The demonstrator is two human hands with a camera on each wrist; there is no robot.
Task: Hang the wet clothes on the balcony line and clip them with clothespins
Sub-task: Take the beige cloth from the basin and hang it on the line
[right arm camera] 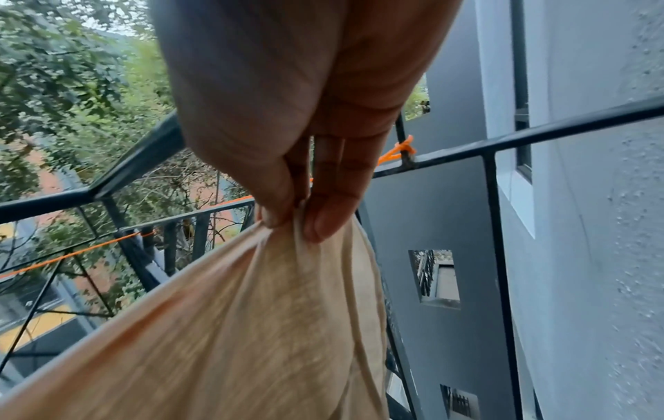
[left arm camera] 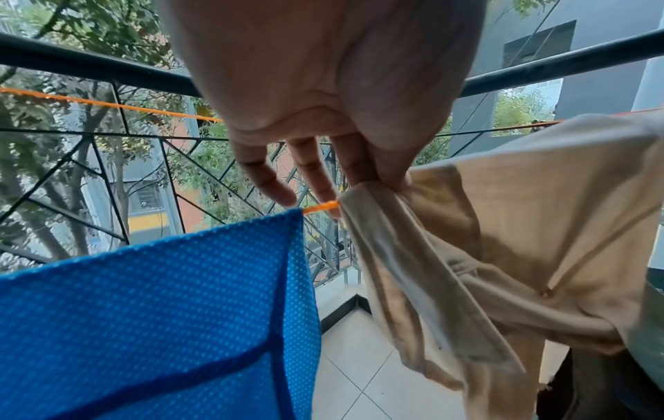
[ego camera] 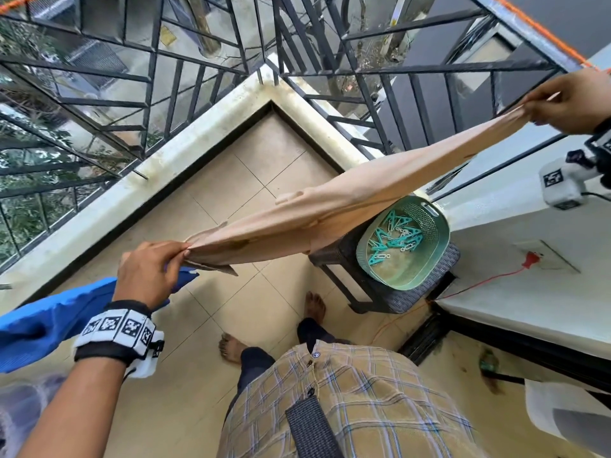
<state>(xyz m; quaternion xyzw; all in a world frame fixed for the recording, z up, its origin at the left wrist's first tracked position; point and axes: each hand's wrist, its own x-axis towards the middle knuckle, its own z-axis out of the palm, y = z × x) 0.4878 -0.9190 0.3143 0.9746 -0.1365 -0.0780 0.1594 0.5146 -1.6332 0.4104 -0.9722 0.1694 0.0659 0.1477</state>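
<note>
Two hands stretch one beige garment [ego camera: 347, 206] between us, above the balcony floor and level with the orange line [left arm camera: 319, 206]. Our left hand [ego camera: 148, 276] pinches one end, our right hand [ego camera: 568, 100] pinches the other. We judge the cloth soft, limp and wet-heavy, sagging mid-span, so edges and corners are best to hold. Only the head view shows the clothespins [ego camera: 395, 241] in the green basket [ego camera: 433, 259]; the left wrist view shows the blue cloth [left arm camera: 161, 312] already over the line.
</note>
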